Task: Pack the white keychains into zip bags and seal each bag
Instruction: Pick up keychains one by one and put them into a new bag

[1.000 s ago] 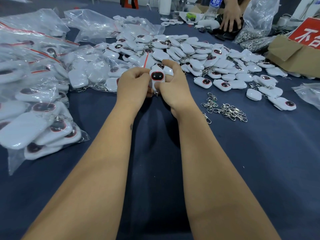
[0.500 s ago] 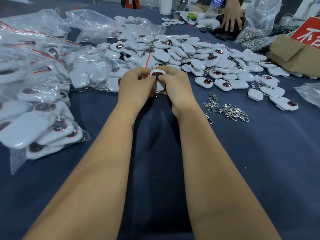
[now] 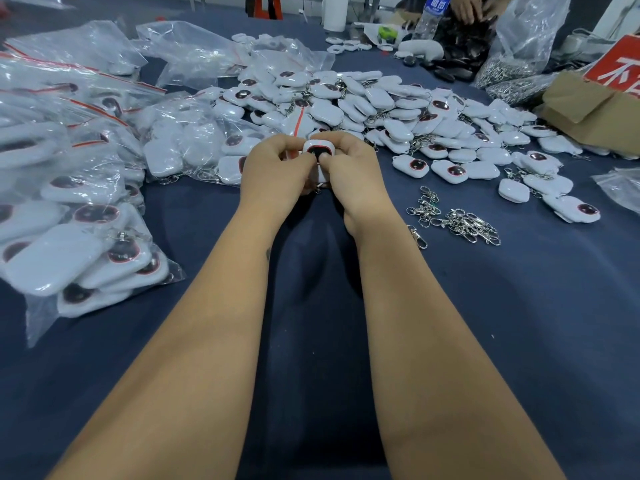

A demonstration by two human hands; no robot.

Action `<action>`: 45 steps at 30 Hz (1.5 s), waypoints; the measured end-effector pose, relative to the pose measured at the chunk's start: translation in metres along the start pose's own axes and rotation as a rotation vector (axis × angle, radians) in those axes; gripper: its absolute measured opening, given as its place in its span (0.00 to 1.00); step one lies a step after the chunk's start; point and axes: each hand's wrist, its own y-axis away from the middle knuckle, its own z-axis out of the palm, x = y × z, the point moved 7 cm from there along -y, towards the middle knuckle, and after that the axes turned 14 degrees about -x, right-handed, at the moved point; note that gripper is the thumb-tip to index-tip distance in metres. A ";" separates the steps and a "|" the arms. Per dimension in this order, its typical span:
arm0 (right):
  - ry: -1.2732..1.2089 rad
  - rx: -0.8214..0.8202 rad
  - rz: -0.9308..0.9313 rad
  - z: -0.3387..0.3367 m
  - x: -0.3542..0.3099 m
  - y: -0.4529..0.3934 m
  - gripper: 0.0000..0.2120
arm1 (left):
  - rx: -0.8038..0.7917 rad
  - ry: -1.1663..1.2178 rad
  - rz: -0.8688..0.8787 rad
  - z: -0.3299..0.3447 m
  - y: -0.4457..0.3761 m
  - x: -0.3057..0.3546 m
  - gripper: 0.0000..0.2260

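A dark blue tabletop (image 3: 519, 341) is seen, with loose metal clasps (image 3: 460, 221) piled at the right. A brown cardboard box (image 3: 585, 105) with a red sign (image 3: 620, 69) is parked far right, and a water bottle (image 3: 431, 15) stands at the back.

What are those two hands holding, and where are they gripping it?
One white keychain, dark screen facing up. The left hand and right hand pinch it by its opposite sides; its lower part is hidden behind the fingers.
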 end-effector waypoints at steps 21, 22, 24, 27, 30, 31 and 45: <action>-0.005 -0.020 0.014 0.002 -0.002 0.001 0.12 | 0.042 -0.120 0.024 -0.002 0.005 0.007 0.08; -0.008 -0.015 0.017 0.001 -0.002 0.001 0.13 | 0.039 -0.122 0.037 -0.002 0.005 0.008 0.07; 0.001 0.005 0.020 0.000 -0.001 0.002 0.12 | 0.031 -0.119 0.062 0.000 0.006 0.010 0.07; 0.019 0.095 -0.019 -0.003 -0.003 0.004 0.10 | 0.061 -0.071 0.084 -0.002 0.008 0.011 0.10; 0.028 0.194 -0.098 -0.010 -0.007 0.006 0.07 | 0.239 -0.119 0.100 -0.017 0.013 0.014 0.19; -0.020 0.212 -0.120 -0.013 -0.007 0.007 0.07 | 0.298 -0.139 0.082 -0.022 0.016 0.013 0.20; 0.467 0.139 -0.160 0.015 -0.013 0.005 0.06 | 0.361 -0.142 0.256 -0.025 0.024 0.034 0.04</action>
